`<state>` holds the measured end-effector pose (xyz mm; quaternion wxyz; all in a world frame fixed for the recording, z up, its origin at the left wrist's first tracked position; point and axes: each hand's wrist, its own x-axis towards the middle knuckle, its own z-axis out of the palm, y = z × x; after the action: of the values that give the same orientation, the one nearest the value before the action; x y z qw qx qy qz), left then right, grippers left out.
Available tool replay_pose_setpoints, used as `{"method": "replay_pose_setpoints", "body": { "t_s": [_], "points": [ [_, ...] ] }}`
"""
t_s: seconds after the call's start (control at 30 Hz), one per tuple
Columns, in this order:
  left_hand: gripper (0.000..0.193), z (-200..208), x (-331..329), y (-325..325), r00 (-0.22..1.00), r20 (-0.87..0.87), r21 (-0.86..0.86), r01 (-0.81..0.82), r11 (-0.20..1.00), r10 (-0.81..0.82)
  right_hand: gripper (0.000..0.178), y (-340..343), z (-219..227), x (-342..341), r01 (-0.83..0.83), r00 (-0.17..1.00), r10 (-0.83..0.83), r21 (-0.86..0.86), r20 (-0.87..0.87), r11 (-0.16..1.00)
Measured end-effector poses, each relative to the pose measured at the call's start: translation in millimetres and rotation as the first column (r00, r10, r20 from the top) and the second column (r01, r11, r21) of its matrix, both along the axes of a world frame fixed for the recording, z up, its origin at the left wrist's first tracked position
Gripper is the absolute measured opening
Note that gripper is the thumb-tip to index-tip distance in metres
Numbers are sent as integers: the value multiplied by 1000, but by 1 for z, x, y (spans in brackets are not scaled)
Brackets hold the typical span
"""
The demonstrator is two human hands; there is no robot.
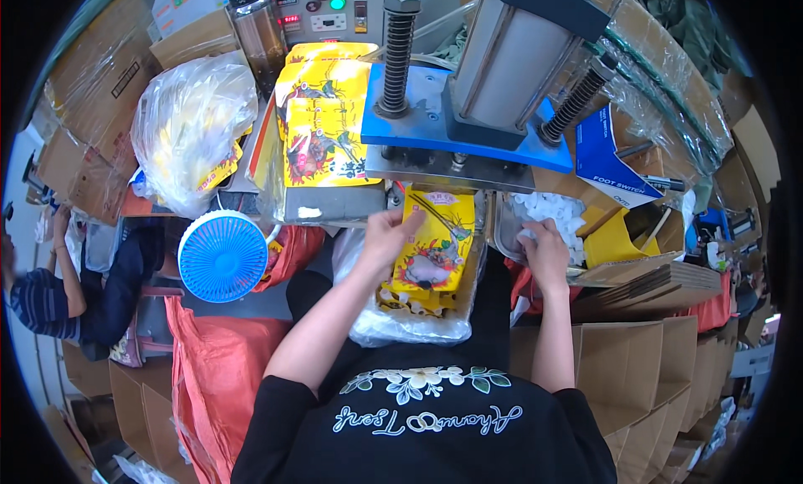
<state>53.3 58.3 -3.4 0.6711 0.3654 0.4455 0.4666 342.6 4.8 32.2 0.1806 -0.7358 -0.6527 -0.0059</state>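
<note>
Blue fan's L of L hand, press ahead.

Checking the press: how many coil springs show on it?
2: left spring at the blue plate's left end, right spring at its right; more may hide behind the cylinder.

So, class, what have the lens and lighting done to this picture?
In the head view, black corners frame the fisheye image and cardboard boxes at lower right bend toward the rim; glare streaks the clear plastic bag; white pieces at the right hand look nearly washed out.
</note>
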Motion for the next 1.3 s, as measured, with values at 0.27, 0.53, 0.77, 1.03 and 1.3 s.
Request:
{"method": "replay_pose_setpoints", "body": {
  "t_s": [0.27, 0.53, 0.77, 1.03, 1.3],
  "points": [
    [75, 1, -87, 14, 111, -778, 604, 403, 688, 618, 21, 14, 0, 3, 49, 904, -8, 85, -427, 995],
    [8, 30, -83, -33, 709, -559, 596, -18, 803, 431, 21, 8, 33, -44, -154, 764, 228, 172, -604, 973],
    [10, -2, -45, -71, 810, -573, 474, 200, 857, 127, 24, 3, 57, -102, -584, 717, 576, 112, -393, 804],
    [30, -6, -16, -54, 881, -447, 182, 260, 948, -156, 28, 15, 28, -78, -471, 696, 461, 136, -550, 872],
    [22, 13, 20, -11, 993, 119, -94, -6, 996, 18, 24, 8, 31, 7, 44, 985, -37, 36, -171, 998]
  ]
}}
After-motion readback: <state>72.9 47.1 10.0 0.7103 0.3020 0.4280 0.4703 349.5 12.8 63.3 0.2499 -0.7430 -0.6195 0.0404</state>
